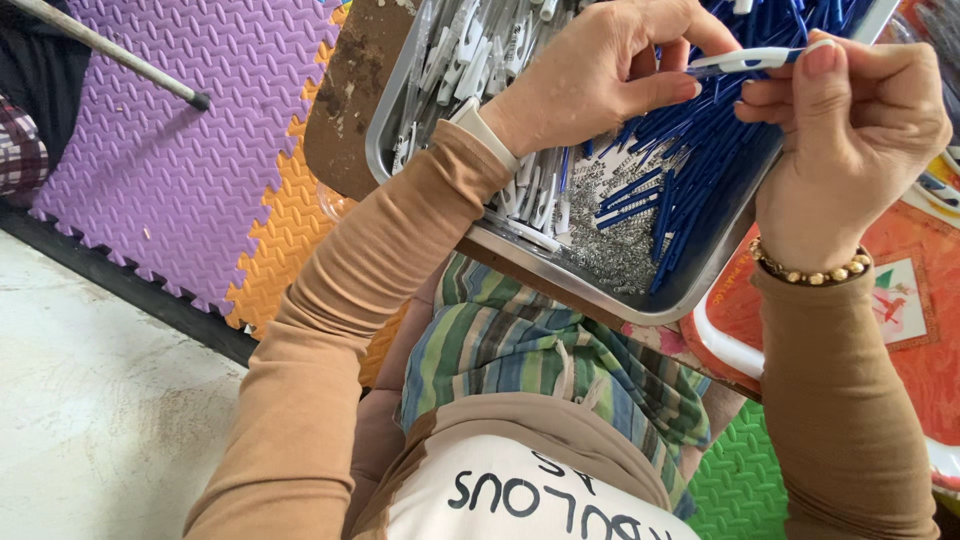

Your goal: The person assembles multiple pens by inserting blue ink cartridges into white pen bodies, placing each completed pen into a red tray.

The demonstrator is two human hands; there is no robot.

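Note:
Both of my hands hold one pen [745, 61], blue and white, above a metal tray [590, 292]. My left hand [600, 75] pinches its white end from the left. My right hand [850, 130] grips the blue end from the right, fingers curled around it. The tray holds a pile of blue pen barrels [690, 170] on the right, white pen parts [470, 50] on the left and a heap of small metal springs [615, 245] near its front edge.
The tray rests on a brown board [345, 95] over my lap. Purple, orange and green foam mats [170, 170] cover the floor at left. A red-and-white container [915, 300] stands to the right. A stick [110, 50] lies on the purple mat.

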